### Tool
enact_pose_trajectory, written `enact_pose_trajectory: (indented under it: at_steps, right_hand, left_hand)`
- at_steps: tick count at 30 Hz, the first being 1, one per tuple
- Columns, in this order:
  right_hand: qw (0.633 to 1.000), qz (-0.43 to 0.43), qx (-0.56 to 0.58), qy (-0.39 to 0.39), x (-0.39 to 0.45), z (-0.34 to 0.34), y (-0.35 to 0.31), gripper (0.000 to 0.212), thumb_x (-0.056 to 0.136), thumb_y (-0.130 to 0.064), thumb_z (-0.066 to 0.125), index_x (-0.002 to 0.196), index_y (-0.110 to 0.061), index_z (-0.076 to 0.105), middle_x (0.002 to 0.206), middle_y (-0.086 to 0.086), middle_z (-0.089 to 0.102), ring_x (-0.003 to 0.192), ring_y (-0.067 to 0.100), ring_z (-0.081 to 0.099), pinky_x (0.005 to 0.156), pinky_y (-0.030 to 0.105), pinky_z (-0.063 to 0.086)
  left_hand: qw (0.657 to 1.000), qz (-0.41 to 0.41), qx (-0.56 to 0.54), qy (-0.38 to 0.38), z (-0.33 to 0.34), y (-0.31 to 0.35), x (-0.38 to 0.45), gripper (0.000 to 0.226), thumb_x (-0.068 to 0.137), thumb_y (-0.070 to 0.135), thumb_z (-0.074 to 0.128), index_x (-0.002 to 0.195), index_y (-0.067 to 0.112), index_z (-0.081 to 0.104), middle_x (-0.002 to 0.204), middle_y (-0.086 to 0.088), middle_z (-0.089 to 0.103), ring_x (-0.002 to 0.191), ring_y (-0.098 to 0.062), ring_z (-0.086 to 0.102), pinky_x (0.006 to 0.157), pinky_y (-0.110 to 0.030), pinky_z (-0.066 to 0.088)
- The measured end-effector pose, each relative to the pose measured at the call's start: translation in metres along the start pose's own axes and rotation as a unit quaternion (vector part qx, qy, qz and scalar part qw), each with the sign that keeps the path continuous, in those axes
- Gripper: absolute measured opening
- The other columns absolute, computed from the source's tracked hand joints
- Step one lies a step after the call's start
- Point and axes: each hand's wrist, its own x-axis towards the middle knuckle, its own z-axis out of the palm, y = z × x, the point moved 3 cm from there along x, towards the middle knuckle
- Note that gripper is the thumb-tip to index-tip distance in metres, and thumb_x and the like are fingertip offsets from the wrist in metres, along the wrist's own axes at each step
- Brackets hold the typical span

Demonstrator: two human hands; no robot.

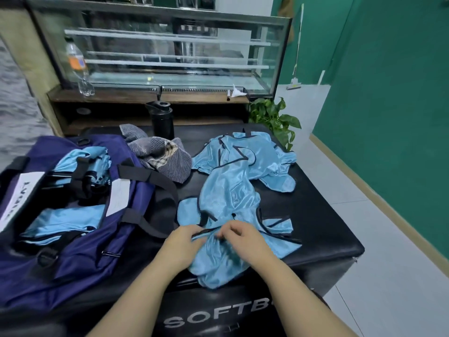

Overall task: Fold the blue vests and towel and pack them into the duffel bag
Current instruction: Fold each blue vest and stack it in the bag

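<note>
Both hands work the near blue vest (pixel 228 198) at the front edge of the black padded desk (pixel 323 229). Left hand (pixel 187 242) pinches the dark-trimmed hem, fingers curled round the binding; right hand (pixel 243 237) pinches the same edge just beside it, fingers bunched on the fabric. Likely finding an edge or corner to straighten before folding, since the vest lies crumpled and partly hangs over the desk's front. More unfolded blue vests (pixel 245 154) lie heaped further back on the right, touching the near one. Striped grey towel (pixel 160 154) sits crumpled between the vest heap and the navy duffel bag (pixel 80 251), not yet folded. Bag lies open on the left within reach, with some blue vests already inside (pixel 65 220), folded flat. Black bottle (pixel 162 120) stands behind the towel, out of the work zone. Task looks partway done: several vests and the towel left.
</note>
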Motion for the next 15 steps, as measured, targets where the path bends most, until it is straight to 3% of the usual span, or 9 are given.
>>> enact_pose_trajectory:
  at_steps: [3,7,10,15]
  right_hand:
    - [0.996,0.011,-0.08,0.049,-0.001,-0.014,0.018,0.015,0.091,-0.017,0.057,0.099,-0.028,0.062,0.101,-0.013,0.062,0.098,0.004,0.057,0.085,0.017,0.041]
    - [0.972,0.076,-0.212,0.07,-0.005,-0.031,0.044,0.056,0.085,-0.023,0.066,0.136,-0.021,0.044,0.133,-0.003,0.048,0.125,0.017,0.042,0.104,0.028,0.036]
    - [0.945,0.134,-0.274,0.121,-0.012,-0.037,0.05,0.056,0.083,-0.028,0.064,0.135,-0.023,0.043,0.133,-0.003,0.049,0.125,0.019,0.042,0.1,0.033,0.035]
    - [0.914,0.165,-0.344,0.135,-0.019,-0.045,0.038,0.02,0.091,-0.044,0.054,0.102,-0.026,0.054,0.105,-0.008,0.063,0.11,0.017,0.053,0.087,0.032,0.03]
  left_hand:
    - [0.996,0.008,-0.068,0.053,-0.018,0.011,-0.01,0.017,0.093,0.016,0.058,0.077,0.017,0.065,0.074,0.001,0.065,0.067,-0.01,0.055,0.061,-0.02,0.039]
    - [0.973,0.015,-0.136,0.187,-0.061,0.028,-0.018,0.012,0.093,0.01,0.055,0.093,0.017,0.065,0.088,0.005,0.066,0.081,-0.01,0.058,0.072,-0.015,0.042]
    - [0.955,0.009,-0.171,0.242,-0.091,0.035,-0.023,0.018,0.094,0.011,0.052,0.102,0.016,0.067,0.097,0.002,0.067,0.091,-0.016,0.059,0.082,-0.03,0.043]
    - [0.945,0.007,-0.194,0.265,-0.108,0.04,-0.034,0.018,0.094,0.01,0.052,0.097,0.018,0.067,0.09,0.016,0.061,0.089,-0.007,0.057,0.077,-0.019,0.041]
